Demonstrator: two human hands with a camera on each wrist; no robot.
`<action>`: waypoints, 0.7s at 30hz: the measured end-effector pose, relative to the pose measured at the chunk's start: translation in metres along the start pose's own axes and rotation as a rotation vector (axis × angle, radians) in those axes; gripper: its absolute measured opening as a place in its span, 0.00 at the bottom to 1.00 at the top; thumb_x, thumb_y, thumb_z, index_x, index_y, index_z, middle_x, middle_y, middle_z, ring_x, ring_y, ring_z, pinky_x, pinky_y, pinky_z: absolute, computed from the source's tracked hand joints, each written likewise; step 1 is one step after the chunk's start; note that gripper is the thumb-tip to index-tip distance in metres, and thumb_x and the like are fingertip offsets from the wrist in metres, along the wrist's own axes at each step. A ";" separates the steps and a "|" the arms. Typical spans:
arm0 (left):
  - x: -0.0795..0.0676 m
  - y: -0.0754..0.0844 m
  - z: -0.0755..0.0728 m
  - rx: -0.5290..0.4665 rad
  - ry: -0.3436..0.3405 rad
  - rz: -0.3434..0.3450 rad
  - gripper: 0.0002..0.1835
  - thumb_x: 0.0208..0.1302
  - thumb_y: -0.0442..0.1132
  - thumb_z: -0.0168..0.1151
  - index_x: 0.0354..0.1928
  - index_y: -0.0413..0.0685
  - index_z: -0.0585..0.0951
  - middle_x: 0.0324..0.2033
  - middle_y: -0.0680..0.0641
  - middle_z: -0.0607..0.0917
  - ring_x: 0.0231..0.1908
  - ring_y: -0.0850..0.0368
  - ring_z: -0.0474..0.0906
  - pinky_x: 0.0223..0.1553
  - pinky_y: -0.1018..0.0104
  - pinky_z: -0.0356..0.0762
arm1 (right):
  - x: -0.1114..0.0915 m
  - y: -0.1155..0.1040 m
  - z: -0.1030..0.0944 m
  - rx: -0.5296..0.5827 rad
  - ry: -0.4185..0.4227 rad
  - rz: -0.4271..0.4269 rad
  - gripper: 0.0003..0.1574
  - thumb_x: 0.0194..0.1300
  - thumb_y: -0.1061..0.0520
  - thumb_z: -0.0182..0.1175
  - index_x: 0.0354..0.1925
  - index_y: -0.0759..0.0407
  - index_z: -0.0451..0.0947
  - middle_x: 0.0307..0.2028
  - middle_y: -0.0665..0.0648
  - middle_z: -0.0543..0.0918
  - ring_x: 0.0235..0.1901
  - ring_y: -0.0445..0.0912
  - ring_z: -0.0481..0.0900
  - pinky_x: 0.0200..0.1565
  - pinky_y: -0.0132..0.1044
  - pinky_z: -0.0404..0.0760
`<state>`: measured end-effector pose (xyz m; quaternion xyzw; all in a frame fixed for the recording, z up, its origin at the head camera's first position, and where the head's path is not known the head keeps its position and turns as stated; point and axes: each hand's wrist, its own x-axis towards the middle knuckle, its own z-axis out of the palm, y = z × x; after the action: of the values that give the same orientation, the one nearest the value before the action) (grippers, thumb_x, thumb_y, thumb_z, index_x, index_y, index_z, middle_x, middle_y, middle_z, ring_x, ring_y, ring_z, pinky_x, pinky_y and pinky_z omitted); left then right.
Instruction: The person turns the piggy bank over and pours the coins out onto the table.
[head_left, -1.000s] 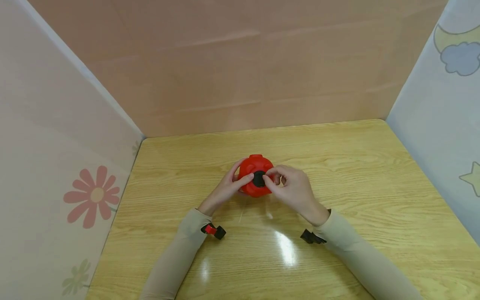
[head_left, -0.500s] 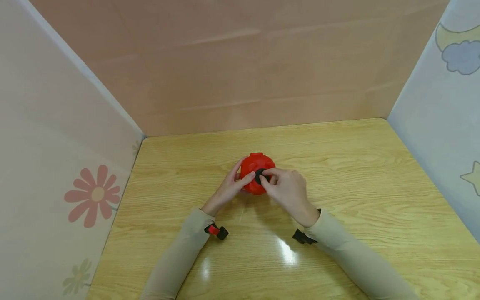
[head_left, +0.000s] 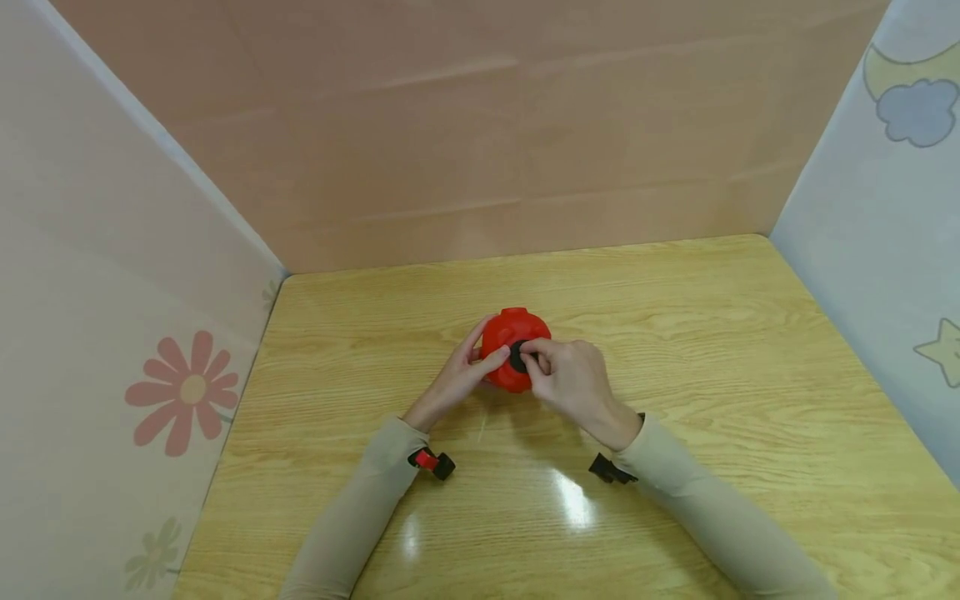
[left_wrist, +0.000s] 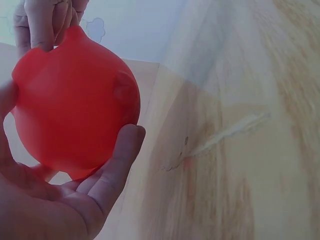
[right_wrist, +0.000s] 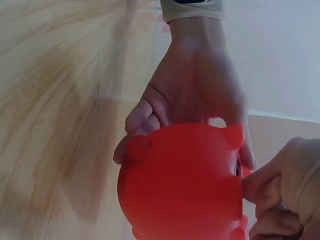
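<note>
— While I watch through my three cameras, where is the red ball point(left_wrist: 75, 110)?

— Up off the desk point(head_left: 675, 333), with a black disc point(head_left: 517, 361) on the side that shows in my head view.

— And each grip?

— I see the left grip point(head_left: 457, 377) wrapped round the ball's side, its thumb just beside the disc; the right grip point(head_left: 576, 377) pinches the disc's edge between thumb and forefinger.

— Further out?

— Beige sleeves point(head_left: 360, 500), a brown backdrop point(head_left: 480, 150) behind the desk, and a red flower point(head_left: 180, 387) on the pale left wall point(head_left: 112, 250).
</note>
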<state>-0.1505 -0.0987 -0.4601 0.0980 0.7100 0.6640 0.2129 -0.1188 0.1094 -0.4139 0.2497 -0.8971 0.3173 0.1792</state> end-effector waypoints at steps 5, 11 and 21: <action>0.000 0.000 -0.002 -0.007 -0.015 0.002 0.40 0.82 0.49 0.57 0.87 0.63 0.51 0.69 0.38 0.80 0.61 0.46 0.85 0.63 0.53 0.85 | 0.003 0.004 -0.002 -0.061 -0.033 -0.096 0.04 0.62 0.68 0.72 0.37 0.64 0.91 0.11 0.46 0.66 0.14 0.33 0.56 0.19 0.25 0.54; 0.001 -0.001 -0.003 -0.017 -0.005 -0.001 0.39 0.81 0.50 0.58 0.86 0.67 0.52 0.70 0.38 0.80 0.59 0.47 0.86 0.60 0.56 0.85 | 0.005 0.006 -0.003 -0.091 -0.038 -0.133 0.04 0.62 0.67 0.72 0.37 0.62 0.91 0.12 0.46 0.66 0.15 0.34 0.55 0.19 0.26 0.54; 0.001 0.000 -0.002 -0.058 0.008 0.026 0.37 0.82 0.48 0.56 0.85 0.66 0.53 0.67 0.34 0.81 0.57 0.49 0.87 0.58 0.53 0.87 | 0.003 -0.001 0.002 -0.159 0.049 -0.097 0.05 0.63 0.66 0.70 0.38 0.62 0.91 0.11 0.49 0.75 0.11 0.35 0.58 0.15 0.27 0.55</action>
<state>-0.1521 -0.0997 -0.4604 0.0981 0.6901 0.6874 0.2042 -0.1208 0.1066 -0.4136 0.2702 -0.9016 0.2420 0.2356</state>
